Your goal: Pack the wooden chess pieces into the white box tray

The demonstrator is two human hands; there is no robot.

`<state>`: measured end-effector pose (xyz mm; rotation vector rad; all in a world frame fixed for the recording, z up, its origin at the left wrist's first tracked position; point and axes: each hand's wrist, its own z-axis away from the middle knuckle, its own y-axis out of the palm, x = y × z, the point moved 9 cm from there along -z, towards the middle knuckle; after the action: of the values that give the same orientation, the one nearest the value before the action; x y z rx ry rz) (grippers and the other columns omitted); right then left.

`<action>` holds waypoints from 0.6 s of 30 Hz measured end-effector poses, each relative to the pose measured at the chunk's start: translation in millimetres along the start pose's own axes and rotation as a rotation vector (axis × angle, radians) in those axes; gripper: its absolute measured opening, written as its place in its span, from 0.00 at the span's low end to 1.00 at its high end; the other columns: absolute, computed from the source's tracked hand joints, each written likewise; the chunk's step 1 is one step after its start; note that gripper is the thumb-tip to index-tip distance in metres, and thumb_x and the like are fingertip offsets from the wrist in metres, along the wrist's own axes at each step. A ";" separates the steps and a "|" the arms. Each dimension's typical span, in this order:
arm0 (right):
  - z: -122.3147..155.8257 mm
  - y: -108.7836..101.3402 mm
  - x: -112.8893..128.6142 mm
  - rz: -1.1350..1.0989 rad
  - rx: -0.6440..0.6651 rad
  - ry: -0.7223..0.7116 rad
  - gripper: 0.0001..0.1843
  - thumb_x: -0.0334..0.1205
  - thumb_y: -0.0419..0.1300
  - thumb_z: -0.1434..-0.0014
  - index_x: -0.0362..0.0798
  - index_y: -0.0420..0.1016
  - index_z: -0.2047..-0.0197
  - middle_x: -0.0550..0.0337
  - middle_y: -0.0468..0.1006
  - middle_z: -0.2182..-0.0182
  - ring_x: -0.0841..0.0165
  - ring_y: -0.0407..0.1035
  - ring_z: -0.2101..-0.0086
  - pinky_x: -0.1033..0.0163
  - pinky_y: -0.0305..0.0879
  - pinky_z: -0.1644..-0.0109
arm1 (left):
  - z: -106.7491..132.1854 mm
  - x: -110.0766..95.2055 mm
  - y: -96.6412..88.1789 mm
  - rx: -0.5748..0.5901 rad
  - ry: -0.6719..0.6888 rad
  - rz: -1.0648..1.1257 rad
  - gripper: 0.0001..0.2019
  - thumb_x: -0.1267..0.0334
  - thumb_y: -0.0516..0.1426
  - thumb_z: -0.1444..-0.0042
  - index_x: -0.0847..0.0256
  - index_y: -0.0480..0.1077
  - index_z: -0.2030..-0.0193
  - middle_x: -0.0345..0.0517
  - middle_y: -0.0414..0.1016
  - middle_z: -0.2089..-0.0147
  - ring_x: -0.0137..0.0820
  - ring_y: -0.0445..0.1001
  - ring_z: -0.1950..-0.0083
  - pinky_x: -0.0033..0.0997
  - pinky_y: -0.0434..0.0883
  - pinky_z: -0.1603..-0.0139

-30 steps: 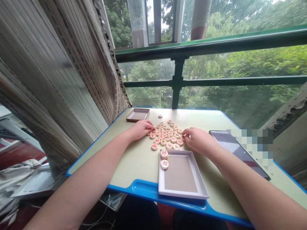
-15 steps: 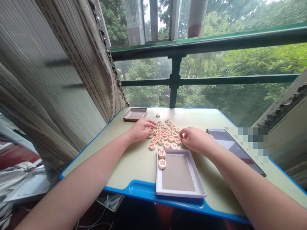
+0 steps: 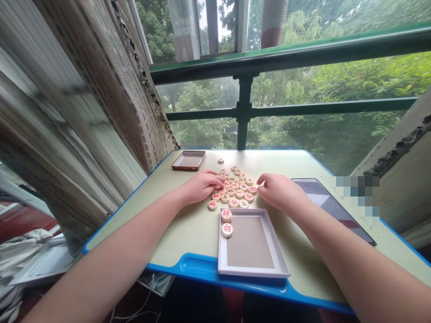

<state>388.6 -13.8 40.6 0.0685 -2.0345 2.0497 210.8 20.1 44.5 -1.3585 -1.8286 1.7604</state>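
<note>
A cluster of several round wooden chess pieces (image 3: pixel 235 190) with red and dark characters lies on the pale table (image 3: pixel 188 224). My left hand (image 3: pixel 202 186) rests on the cluster's left edge, fingers lying over some pieces. On the cluster's right edge my right hand (image 3: pixel 279 193) has its fingers curled, touching the pieces there. A shallow white box tray (image 3: pixel 251 264) sits in front of the cluster, with two red-marked pieces (image 3: pixel 226 222) in its left corner.
A brown box lid (image 3: pixel 189 160) lies at the table's far left, and one stray piece (image 3: pixel 220 160) beside it. A dark tablet (image 3: pixel 333 208) lies at the right. A curtain (image 3: pixel 84 112) hangs at the left. A green railing (image 3: pixel 286 49) and window stand behind.
Both hands have shifted slightly inward over the cluster of pieces. The camera has drifted a little to the left. The two pieces in the tray have not moved.
</note>
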 end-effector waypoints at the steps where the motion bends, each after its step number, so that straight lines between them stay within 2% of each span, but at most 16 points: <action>1: -0.5 -0.8 -1.8 -0.001 0.000 0.012 0.16 0.40 0.49 0.47 0.51 0.74 0.58 0.55 0.77 0.59 0.62 0.70 0.62 0.63 0.58 0.69 | -0.1 -1.4 -0.8 -0.009 0.002 -0.001 0.15 0.71 0.49 0.44 0.58 0.75 0.58 0.41 0.74 0.48 0.35 0.63 0.42 0.39 0.63 0.42; 5: -0.7 0.6 3.5 0.007 0.010 -0.058 0.16 0.41 0.49 0.46 0.51 0.74 0.59 0.55 0.77 0.60 0.62 0.70 0.62 0.64 0.58 0.68 | -0.8 -6.5 -1.7 -0.040 0.004 -0.012 0.15 0.66 0.49 0.42 0.59 0.73 0.53 0.43 0.74 0.48 0.35 0.66 0.45 0.39 0.62 0.42; 8: 0.1 5.2 9.6 0.025 0.025 -0.122 0.17 0.41 0.50 0.46 0.52 0.74 0.56 0.55 0.77 0.59 0.63 0.69 0.62 0.64 0.59 0.68 | -0.2 -7.5 0.7 -0.023 -0.009 -0.039 0.14 0.66 0.51 0.43 0.57 0.74 0.55 0.42 0.75 0.50 0.35 0.66 0.45 0.39 0.61 0.42; 14: -2.0 10.9 4.5 0.017 0.037 -0.088 0.17 0.41 0.49 0.47 0.53 0.74 0.57 0.56 0.77 0.59 0.62 0.70 0.62 0.63 0.59 0.67 | 1.7 -5.4 -0.2 -0.017 -0.035 -0.102 0.12 0.63 0.51 0.43 0.54 0.76 0.59 0.42 0.75 0.50 0.37 0.67 0.46 0.43 0.57 0.41; 18: -2.7 7.6 4.4 -0.005 0.017 -0.070 0.17 0.42 0.48 0.46 0.52 0.74 0.57 0.55 0.78 0.59 0.61 0.70 0.61 0.63 0.59 0.67 | 1.1 -3.3 -1.9 -0.031 -0.033 -0.108 0.13 0.64 0.50 0.43 0.55 0.76 0.60 0.42 0.75 0.51 0.36 0.68 0.48 0.38 0.60 0.44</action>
<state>383.1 -10.5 34.0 0.1503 -2.0556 2.0898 210.9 17.3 47.2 -1.2240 -1.9159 1.7175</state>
